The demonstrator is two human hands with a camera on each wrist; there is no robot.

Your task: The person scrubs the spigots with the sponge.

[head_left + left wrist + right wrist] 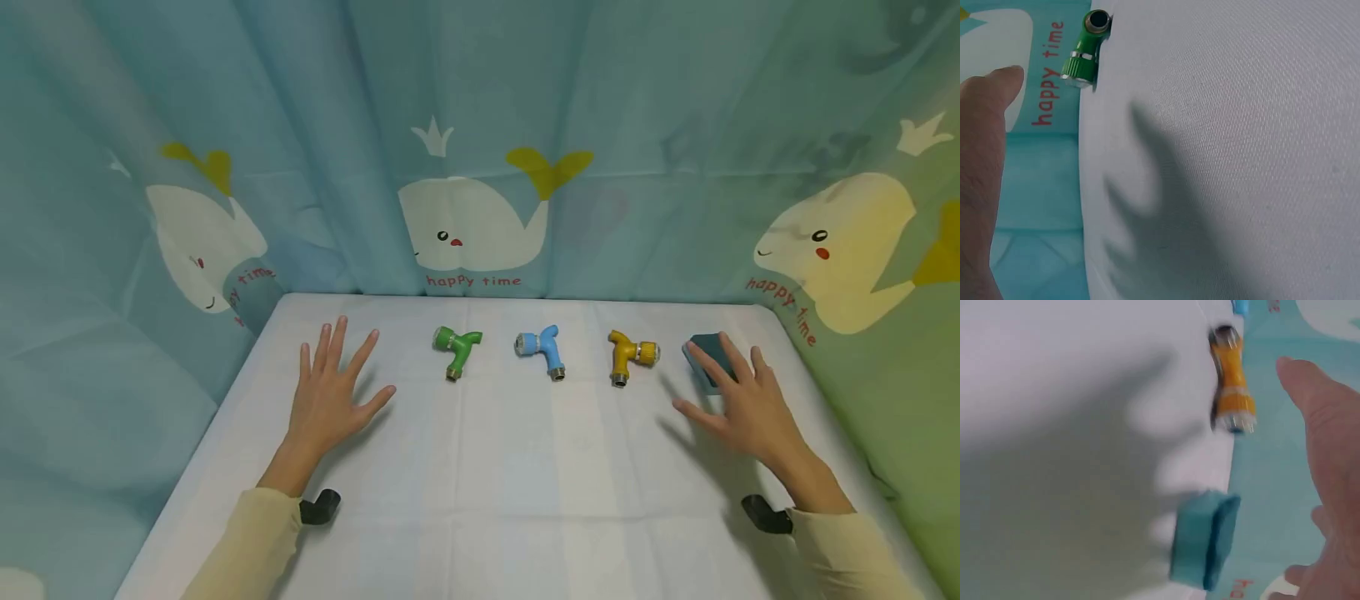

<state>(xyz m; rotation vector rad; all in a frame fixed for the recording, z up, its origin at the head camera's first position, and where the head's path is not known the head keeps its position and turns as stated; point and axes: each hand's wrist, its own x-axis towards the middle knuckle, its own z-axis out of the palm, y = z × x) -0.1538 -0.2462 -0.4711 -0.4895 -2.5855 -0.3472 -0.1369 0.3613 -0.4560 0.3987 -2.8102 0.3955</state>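
Fingers spread apart, the left hand [326, 404] hovers left of the green tap [461, 347], the right hand [750, 412] by the teal block [1197, 540], far right. Red "happy time" lettering [474, 281] marks the far curtain [637, 242].

place: curtained-off work space; kind of room beyond cannot be told. evidence: blue-green curtain [480, 75] with printed whales [472, 217], red "happy time" lettering [473, 281], round three sides of white-covered table [525, 467].

From afar I see a blue tap [548, 346] lying flat, knob [527, 344] pointing left. Left of it lies a green tap [461, 347]; right of it, a yellow tap [622, 356], then a teal box [1194, 540].
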